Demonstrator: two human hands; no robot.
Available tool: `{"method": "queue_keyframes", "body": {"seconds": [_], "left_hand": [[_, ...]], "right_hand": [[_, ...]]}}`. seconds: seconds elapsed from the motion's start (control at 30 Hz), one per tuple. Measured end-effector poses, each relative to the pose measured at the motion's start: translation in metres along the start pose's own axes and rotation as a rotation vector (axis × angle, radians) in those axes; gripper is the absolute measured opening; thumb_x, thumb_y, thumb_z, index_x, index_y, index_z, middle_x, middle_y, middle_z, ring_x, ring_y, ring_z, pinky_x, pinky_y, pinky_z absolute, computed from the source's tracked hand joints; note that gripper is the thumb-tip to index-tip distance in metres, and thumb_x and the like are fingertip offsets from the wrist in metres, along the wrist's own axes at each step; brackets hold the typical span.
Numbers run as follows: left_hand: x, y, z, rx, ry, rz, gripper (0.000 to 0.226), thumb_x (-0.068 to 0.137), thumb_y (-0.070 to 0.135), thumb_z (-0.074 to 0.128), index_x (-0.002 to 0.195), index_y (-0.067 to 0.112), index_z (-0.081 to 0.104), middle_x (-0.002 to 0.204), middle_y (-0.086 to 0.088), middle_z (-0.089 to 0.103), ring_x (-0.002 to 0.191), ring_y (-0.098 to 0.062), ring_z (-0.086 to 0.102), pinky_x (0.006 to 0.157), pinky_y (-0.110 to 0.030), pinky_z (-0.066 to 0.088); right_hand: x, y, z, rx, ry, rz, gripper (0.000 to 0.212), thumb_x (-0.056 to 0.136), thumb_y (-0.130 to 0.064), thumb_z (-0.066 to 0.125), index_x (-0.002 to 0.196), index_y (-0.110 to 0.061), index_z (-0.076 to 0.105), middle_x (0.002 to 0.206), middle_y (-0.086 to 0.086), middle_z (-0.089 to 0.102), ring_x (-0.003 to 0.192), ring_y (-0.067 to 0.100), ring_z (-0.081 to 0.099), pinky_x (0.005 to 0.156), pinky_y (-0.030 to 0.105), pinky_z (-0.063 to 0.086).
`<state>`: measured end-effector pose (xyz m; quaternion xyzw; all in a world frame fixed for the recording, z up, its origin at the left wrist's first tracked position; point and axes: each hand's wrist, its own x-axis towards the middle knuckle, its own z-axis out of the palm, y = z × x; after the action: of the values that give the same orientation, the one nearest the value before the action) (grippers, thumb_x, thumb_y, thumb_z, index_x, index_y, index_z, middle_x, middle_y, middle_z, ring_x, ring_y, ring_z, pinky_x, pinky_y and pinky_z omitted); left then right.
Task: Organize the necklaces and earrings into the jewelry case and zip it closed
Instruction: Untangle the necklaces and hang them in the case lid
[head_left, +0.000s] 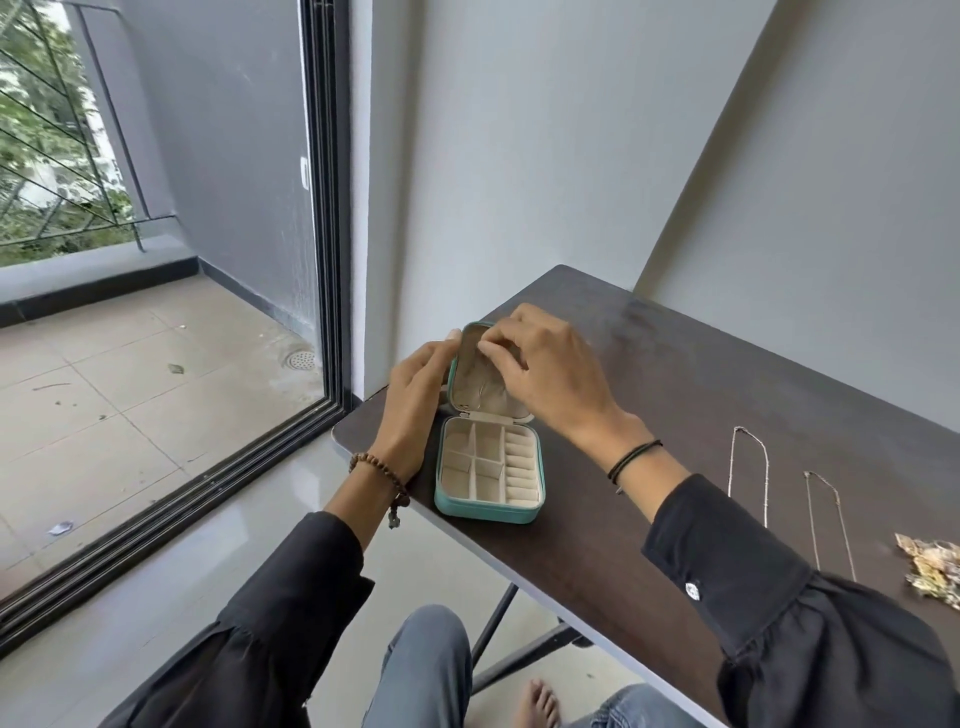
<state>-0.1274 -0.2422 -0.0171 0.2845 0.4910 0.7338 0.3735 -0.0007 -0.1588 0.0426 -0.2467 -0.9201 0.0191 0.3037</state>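
- Plainly, the teal jewelry case (488, 512) lies open on the dark desk (675, 374), close to the desk's left edge, with its lid (470, 374) standing upright behind the tray.
- In the tray, square cream compartments fill the left part and a row of ring rolls runs down the right side; all of them look bare.
- At the case's left side, the left hand (415, 400) grips the lid's outer edge, fingers curled around it and steadying it.
- Above the case, the right hand (550, 364) reaches in over the lid, thumb and fingertips pinched together at the lid's upper inner face.
- They seem to nip a thin chain (484, 389) that hangs down the lining, though it is too fine to be sure.
- Well to the right of the case, two necklaces (731, 467) (812, 519) lie stretched out side by side.
- Farther right of the case, a small heap of gold earrings (932, 571) lies at the picture's edge.
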Motion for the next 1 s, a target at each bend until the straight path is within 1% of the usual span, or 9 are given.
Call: {"method": "queue_keyframes", "body": {"seconds": [0.07,0.13,0.23,0.3,0.37,0.53,0.67,0.87,1.0], "left_hand": [[-0.001,0.000,0.000,-0.029,-0.012,0.007,0.035,0.098,0.034,0.065,0.112,0.002,0.072,0.101,-0.011,0.074,0.090,-0.019,0.070,0.073,-0.027,0.056],[-0.002,0.001,0.000,-0.062,-0.025,0.011,0.033,0.095,0.026,0.070,0.114,-0.001,0.070,0.099,-0.010,0.075,0.089,-0.020,0.070,0.070,-0.026,0.057],[-0.003,0.001,0.001,-0.071,-0.032,0.018,0.030,0.092,0.014,0.073,0.117,-0.002,0.067,0.099,-0.014,0.077,0.086,-0.022,0.072,0.067,-0.026,0.058],[-0.003,0.000,0.001,-0.050,-0.032,0.035,0.030,0.090,0.011,0.074,0.118,-0.001,0.067,0.104,-0.017,0.077,0.087,-0.023,0.072,0.070,-0.028,0.059],[-0.002,-0.002,0.001,-0.037,-0.038,0.051,0.031,0.089,0.010,0.075,0.117,0.000,0.068,0.105,-0.019,0.076,0.088,-0.025,0.072,0.073,-0.030,0.059],[-0.001,-0.003,0.000,-0.033,-0.007,0.074,0.021,0.091,0.008,0.072,0.111,0.002,0.071,0.094,-0.010,0.078,0.081,-0.018,0.072,0.069,-0.025,0.060],[-0.001,-0.004,-0.001,-0.037,-0.006,0.084,0.016,0.091,0.005,0.071,0.108,0.004,0.072,0.091,-0.009,0.078,0.080,-0.020,0.070,0.069,-0.027,0.059],[-0.001,-0.005,-0.001,-0.056,0.001,0.084,0.015,0.093,0.003,0.068,0.107,0.004,0.072,0.091,-0.008,0.078,0.079,-0.019,0.071,0.068,-0.026,0.061],[0.000,-0.005,-0.001,-0.058,0.005,0.081,0.014,0.093,0.004,0.068,0.107,0.005,0.072,0.089,-0.006,0.078,0.078,-0.018,0.072,0.069,-0.029,0.061]], "right_hand": [[-0.002,0.000,0.001,-0.074,0.060,-0.049,0.019,0.100,-0.033,0.063,0.101,-0.020,0.075,0.095,-0.005,0.062,0.074,0.018,0.064,0.058,0.039,0.057],[-0.004,-0.001,0.002,-0.120,0.111,-0.077,0.018,0.099,-0.032,0.063,0.101,-0.019,0.076,0.094,-0.004,0.061,0.072,0.017,0.063,0.052,0.038,0.056],[-0.004,-0.001,0.004,-0.174,0.166,-0.094,0.018,0.099,-0.031,0.064,0.096,-0.017,0.075,0.090,-0.003,0.059,0.069,0.016,0.060,0.045,0.034,0.053],[-0.004,-0.002,0.004,-0.185,0.201,-0.093,0.018,0.097,-0.031,0.067,0.091,-0.017,0.075,0.087,-0.003,0.057,0.065,0.015,0.058,0.042,0.030,0.049],[-0.005,-0.003,0.005,-0.188,0.230,-0.097,0.016,0.095,-0.029,0.070,0.087,-0.017,0.075,0.084,-0.002,0.056,0.062,0.014,0.056,0.041,0.028,0.047],[-0.005,-0.005,0.006,-0.214,0.277,-0.104,0.015,0.093,-0.031,0.073,0.084,-0.019,0.076,0.080,-0.004,0.057,0.062,0.013,0.055,0.038,0.028,0.045],[-0.007,-0.008,0.005,-0.218,0.345,-0.061,0.016,0.089,-0.036,0.076,0.081,-0.022,0.076,0.079,-0.006,0.059,0.062,0.013,0.058,0.039,0.024,0.043],[-0.009,-0.009,0.008,-0.230,0.369,-0.047,0.017,0.088,-0.036,0.078,0.083,-0.021,0.072,0.079,-0.006,0.061,0.062,0.012,0.060,0.039,0.023,0.041],[-0.009,-0.010,0.009,-0.229,0.369,-0.052,0.017,0.089,-0.034,0.077,0.084,-0.020,0.069,0.080,-0.006,0.060,0.061,0.013,0.060,0.039,0.023,0.041]]}}
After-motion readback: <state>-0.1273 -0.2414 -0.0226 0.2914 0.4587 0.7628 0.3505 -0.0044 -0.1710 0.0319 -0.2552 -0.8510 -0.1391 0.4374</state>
